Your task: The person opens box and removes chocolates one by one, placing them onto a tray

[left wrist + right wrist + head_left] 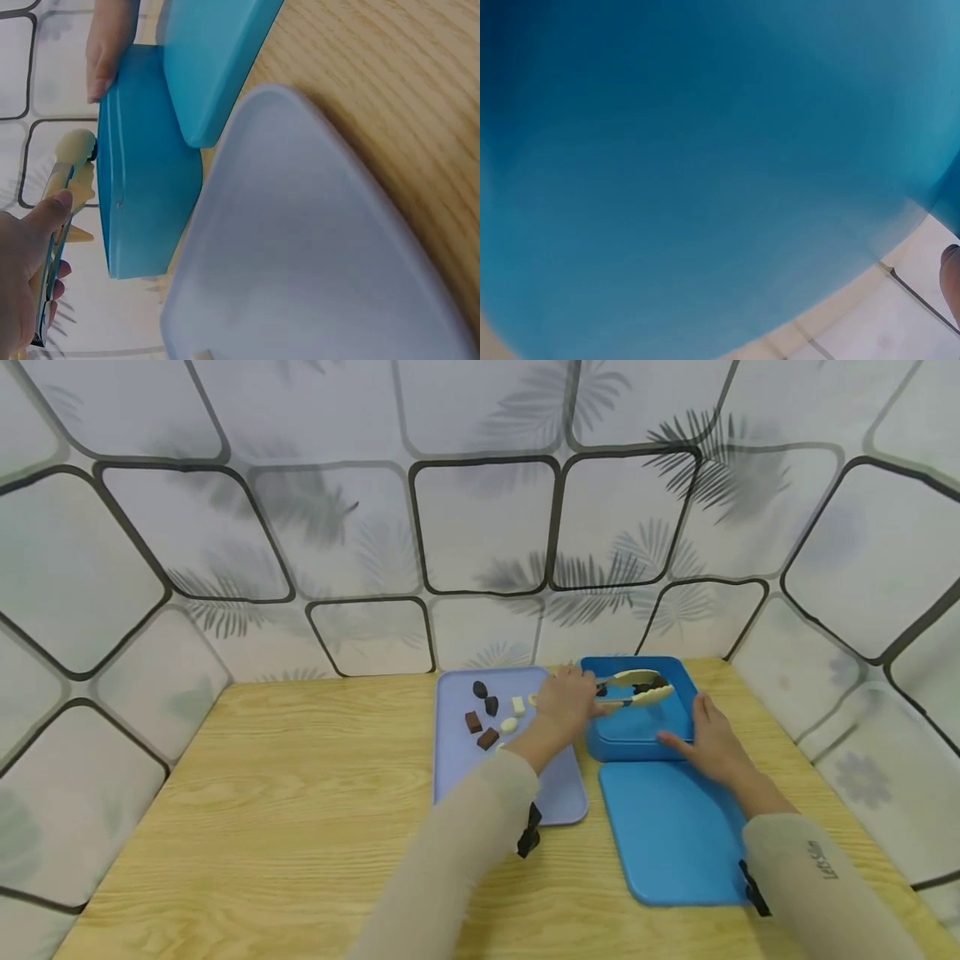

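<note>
Head view: the left hand (567, 700) grips cream tongs (637, 687), tips over the blue box (637, 727) with a dark piece; the right hand (708, 739), fingers relaxed, steadies the box's side. Next, I'd judge, comes releasing it inside. More pieces (491, 720) wait on the lilac tray (457, 768).

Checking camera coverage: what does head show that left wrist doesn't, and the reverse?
Head only: the small pieces lying on the lavender tray, and both sleeves. Left wrist only: a close look at the box's outer wall and the thumb lying along the tongs' handle. Both: left hand gripping the tongs, right hand against the blue box, blue lid.
</note>
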The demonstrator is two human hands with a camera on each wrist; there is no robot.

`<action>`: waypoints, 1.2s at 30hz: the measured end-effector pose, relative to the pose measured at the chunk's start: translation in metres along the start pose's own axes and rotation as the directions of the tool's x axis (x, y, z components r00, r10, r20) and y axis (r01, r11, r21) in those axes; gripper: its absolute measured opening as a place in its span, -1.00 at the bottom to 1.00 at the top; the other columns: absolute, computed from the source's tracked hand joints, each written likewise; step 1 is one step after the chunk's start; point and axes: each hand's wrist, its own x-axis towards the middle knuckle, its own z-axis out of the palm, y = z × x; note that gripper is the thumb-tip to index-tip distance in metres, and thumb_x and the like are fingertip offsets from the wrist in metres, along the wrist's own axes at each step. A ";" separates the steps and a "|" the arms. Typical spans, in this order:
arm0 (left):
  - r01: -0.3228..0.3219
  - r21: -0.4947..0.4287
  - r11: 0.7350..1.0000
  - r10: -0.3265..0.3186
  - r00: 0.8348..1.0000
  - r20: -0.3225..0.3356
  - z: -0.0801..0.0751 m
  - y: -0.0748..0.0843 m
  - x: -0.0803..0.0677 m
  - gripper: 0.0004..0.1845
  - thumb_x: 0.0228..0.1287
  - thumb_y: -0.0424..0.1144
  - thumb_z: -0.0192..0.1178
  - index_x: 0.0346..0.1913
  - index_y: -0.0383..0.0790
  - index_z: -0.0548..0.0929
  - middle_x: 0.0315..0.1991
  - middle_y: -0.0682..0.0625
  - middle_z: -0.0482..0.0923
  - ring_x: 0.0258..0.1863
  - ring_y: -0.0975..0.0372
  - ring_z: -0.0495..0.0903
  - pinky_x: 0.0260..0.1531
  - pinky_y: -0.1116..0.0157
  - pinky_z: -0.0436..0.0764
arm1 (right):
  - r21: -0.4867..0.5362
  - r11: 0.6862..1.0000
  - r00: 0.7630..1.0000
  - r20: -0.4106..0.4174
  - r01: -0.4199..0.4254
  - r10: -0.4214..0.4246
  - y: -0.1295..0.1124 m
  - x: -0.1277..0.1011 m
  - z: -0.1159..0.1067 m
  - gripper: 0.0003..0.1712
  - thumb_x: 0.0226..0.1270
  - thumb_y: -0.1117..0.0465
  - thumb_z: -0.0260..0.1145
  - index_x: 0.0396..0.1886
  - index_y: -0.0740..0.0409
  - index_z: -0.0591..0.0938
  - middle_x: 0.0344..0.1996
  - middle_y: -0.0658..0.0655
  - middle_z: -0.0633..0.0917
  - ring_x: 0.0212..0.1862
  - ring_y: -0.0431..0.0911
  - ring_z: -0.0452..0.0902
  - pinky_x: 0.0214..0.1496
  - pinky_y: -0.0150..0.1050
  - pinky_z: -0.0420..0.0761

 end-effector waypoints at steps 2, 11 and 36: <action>0.002 0.004 1.000 -0.002 1.000 -0.017 -0.004 -0.005 -0.002 -0.37 0.12 0.40 0.00 0.00 -0.03 0.56 -0.11 0.11 0.59 -0.09 0.31 0.55 -0.30 0.38 0.62 | 0.002 1.000 1.000 0.003 -0.003 0.003 0.001 0.000 0.000 0.26 0.28 -0.33 0.09 0.39 0.53 -0.34 0.39 0.59 -0.21 0.39 0.48 -0.26 0.32 0.36 -0.02; -0.008 -0.010 1.000 0.008 1.000 -0.024 -0.007 -0.024 -0.014 -0.28 0.13 0.42 -0.03 0.14 -0.05 0.53 -0.03 0.11 0.59 -0.06 0.31 0.55 -0.32 0.43 0.62 | 0.005 1.000 1.000 0.012 -0.021 0.021 0.001 0.002 0.002 0.27 0.28 -0.32 0.11 0.39 0.50 -0.36 0.40 0.56 -0.25 0.39 0.47 -0.26 0.32 0.36 -0.03; -0.059 -0.192 0.980 0.016 0.977 -0.214 -0.004 -0.103 -0.069 -0.42 0.05 0.25 0.23 -0.10 -0.19 0.63 -0.24 0.00 0.63 -0.25 0.20 0.60 -0.36 0.38 0.60 | -0.002 1.000 1.000 0.011 0.007 -0.007 0.000 0.003 -0.001 0.28 0.27 -0.33 0.12 0.38 0.55 -0.33 0.39 0.59 -0.24 0.39 0.47 -0.28 0.31 0.36 -0.01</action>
